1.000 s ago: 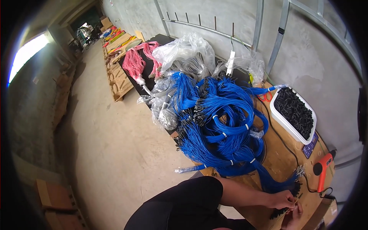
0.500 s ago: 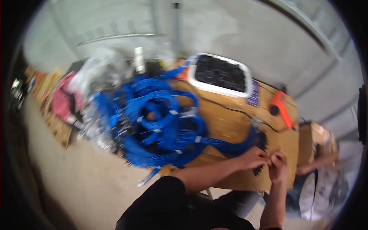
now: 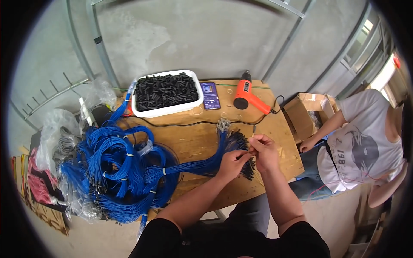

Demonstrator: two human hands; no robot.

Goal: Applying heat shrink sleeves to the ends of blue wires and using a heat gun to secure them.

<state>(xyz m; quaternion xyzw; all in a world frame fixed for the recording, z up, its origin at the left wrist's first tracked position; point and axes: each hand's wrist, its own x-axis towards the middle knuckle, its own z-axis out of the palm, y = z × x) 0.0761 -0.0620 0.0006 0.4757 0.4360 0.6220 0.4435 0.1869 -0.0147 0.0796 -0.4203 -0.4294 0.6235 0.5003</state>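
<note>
My left hand [image 3: 233, 165] and my right hand [image 3: 265, 153] meet over the right part of the table, fingers pinched close together. A thin short piece with a dark tip [image 3: 254, 129] sticks up from my right fingertips; its exact kind is too small to tell. Whatever my left fingertips pinch is hidden. Beneath and beside the hands, a bundle of blue wires [image 3: 195, 167] fans out into many black-sleeved ends [image 3: 246, 170]. Pale connector ends [image 3: 223, 125] lie at the bundle's far side. Leftward, the bundle joins a large heap of tied blue wire coils [image 3: 114, 150].
A white tub [image 3: 167, 112] of short black tube pieces stands at the back, beside a phone [image 3: 211, 96]. An orange heat gun [image 3: 257, 104] lies back right, its black cord crossing the wooden table [image 3: 189, 139]. Clear plastic bags [image 3: 58, 129] lie left. Rightward are a cardboard box [image 3: 300, 119] and a seated person [image 3: 357, 142].
My view has swung to the right and sharpened, so the tub and coils sit further left. My hands remain together by the wire ends; the dark-tipped piece now shows above my right fingers.
</note>
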